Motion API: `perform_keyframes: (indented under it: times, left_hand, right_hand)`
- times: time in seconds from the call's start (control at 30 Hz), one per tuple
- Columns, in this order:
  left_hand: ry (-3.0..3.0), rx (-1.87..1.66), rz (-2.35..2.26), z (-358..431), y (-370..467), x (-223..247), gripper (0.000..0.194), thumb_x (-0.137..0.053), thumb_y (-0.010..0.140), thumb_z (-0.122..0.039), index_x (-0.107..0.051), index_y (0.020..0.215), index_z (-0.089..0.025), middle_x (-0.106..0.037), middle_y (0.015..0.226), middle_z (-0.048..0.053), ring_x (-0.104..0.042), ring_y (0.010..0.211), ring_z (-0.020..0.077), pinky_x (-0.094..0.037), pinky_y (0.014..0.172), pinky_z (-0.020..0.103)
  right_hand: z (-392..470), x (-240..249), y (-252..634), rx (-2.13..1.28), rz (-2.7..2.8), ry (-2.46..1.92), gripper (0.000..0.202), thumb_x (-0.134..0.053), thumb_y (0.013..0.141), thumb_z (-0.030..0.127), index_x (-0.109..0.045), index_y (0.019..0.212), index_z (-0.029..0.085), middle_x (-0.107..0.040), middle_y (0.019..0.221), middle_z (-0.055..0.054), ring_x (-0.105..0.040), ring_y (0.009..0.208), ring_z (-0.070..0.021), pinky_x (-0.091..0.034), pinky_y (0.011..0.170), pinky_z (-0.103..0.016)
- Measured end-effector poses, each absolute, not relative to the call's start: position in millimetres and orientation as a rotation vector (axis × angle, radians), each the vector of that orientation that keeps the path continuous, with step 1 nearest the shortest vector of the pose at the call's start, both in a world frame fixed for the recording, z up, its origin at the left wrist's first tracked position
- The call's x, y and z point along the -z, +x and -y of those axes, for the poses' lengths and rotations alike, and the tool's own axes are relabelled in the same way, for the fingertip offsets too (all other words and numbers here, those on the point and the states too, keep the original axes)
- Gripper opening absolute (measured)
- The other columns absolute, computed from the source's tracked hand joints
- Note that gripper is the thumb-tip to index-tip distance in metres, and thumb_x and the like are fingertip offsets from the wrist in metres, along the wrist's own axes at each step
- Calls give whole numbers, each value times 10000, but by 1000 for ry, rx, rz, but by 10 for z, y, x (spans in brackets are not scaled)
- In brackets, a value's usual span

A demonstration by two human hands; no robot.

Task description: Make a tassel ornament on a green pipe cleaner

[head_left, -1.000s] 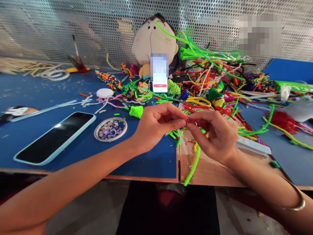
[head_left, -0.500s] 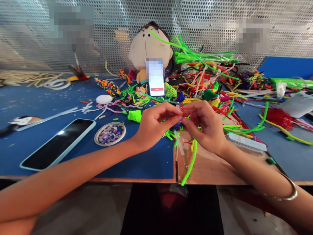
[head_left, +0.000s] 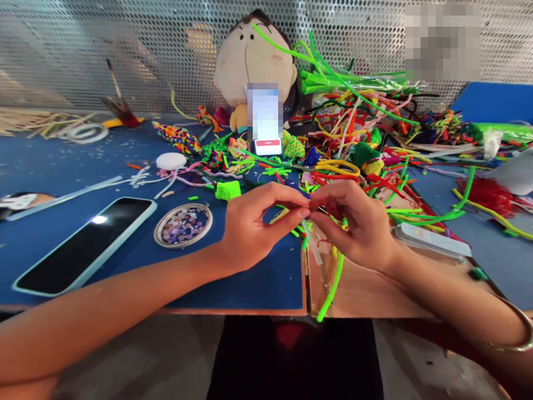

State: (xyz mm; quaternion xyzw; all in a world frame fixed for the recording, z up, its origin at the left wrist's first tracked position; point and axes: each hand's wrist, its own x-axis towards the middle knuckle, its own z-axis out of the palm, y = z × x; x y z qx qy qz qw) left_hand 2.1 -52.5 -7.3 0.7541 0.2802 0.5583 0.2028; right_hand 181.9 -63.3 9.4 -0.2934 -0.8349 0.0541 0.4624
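My left hand (head_left: 256, 228) and my right hand (head_left: 358, 228) meet over the table, thumbs and forefingers pinched tip to tip. Whatever sits between the fingertips is too small and covered to name. Below them a translucent stick (head_left: 313, 244) lies across the seam in the tabletop. A bright green pipe cleaner (head_left: 333, 289) reaches down to the front edge, under my right hand. Left of my left hand are a fuzzy green lump (head_left: 227, 190) and a round dish of purple and white beads (head_left: 183, 225).
A dark-screened phone (head_left: 89, 244) lies at left. Another phone (head_left: 267, 125) stands lit against a plush doll (head_left: 254, 61). Tangled pipe cleaners (head_left: 345, 128) heap at the back right. A white oblong case (head_left: 433, 240) lies beside my right forearm. A perforated metal panel (head_left: 158, 50) backs the table.
The view has shifted slightly, so the table items sit a little differently in the picture. Both hands stay pinched together at the fingertips, now seen a touch lower.
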Motion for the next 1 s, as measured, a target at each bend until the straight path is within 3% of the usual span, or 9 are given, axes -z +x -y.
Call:
perform_keyframes:
  times: [0.4, 1.0]
  left_hand:
    - [2222, -1599, -711, 554, -12, 53, 58, -658, 800, -218, -678, 854, -206, -720, 794, 7, -654, 707, 120, -525, 655, 234]
    - [2302, -1631, -599, 567, -20, 59, 71, -656, 804, -163, -659, 868, -193, -719, 840, -2, -665, 756, 99, -541, 692, 207]
  right_hand:
    - [717, -117, 1803, 134, 2013, -707, 61, -605, 840, 158, -621, 891, 187, -689, 773, -4, -630, 640, -105, -536, 611, -212]
    - [735, -180, 1795, 186, 2085, -671, 102, -568, 844, 98, -600, 809, 188, -690, 747, 5, -603, 598, -70, -501, 547, -175]
